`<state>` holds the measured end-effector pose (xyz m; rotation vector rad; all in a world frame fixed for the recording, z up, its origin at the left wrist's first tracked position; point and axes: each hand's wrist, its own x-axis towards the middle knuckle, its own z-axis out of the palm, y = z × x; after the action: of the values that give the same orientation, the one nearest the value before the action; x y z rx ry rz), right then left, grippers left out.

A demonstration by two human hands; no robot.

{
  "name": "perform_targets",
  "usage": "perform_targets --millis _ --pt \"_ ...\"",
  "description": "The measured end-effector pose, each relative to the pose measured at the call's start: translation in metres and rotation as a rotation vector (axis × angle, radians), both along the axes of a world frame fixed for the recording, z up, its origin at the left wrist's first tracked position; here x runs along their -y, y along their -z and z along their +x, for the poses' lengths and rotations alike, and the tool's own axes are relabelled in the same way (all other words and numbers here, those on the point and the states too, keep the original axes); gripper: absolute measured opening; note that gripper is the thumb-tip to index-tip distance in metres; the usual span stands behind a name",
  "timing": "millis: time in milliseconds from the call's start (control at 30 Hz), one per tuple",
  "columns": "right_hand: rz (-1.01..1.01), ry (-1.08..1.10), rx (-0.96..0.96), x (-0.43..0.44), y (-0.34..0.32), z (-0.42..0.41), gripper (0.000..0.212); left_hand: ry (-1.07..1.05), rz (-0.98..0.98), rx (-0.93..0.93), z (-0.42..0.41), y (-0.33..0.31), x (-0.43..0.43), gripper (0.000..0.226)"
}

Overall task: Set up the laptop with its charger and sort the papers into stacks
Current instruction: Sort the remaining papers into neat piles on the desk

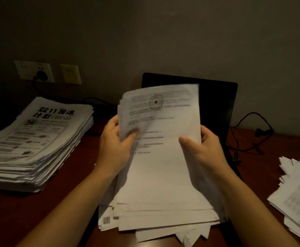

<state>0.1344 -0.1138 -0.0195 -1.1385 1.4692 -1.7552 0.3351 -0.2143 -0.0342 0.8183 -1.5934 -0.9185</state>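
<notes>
In the head view, a tall stack of printed flyers [37, 139] is sitting at the left of the desk [74, 193], and a looser pile [298, 198] is lying at the right edge. A black cable [252, 132] is trailing beside the dark laptop [215, 104], which the raised sheaf of papers [163, 166] is largely hiding. The left hand [116, 145] and right hand [204, 148] are gripping its side edges, thumbs on the front. The sheaf's long axis is running away from the person, with its stamped top edge tilting up toward the wall.
</notes>
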Motion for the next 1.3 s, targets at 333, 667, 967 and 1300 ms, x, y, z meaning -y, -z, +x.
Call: perform_targets --millis 333,667,967,1300 --pt "-0.422 0.114 -0.129 -0.017 -0.06 -0.01 0.033 0.134 -0.08 -0.289 -0.016 -0.069 -0.014 0.044" --pt "-0.213 -0.002 -0.095 -0.006 -0.043 -0.011 0.05 0.257 0.126 -0.185 -0.007 -0.033 -0.002 0.035" --pt "0.016 -0.023 -0.171 0.001 -0.016 -0.011 0.039 0.245 0.389 0.09 0.009 -0.003 0.006 0.02" --pt "0.046 0.058 -0.244 0.006 -0.018 0.052 0.045 0.214 0.469 0.083 0.064 -0.022 0.018 0.025"
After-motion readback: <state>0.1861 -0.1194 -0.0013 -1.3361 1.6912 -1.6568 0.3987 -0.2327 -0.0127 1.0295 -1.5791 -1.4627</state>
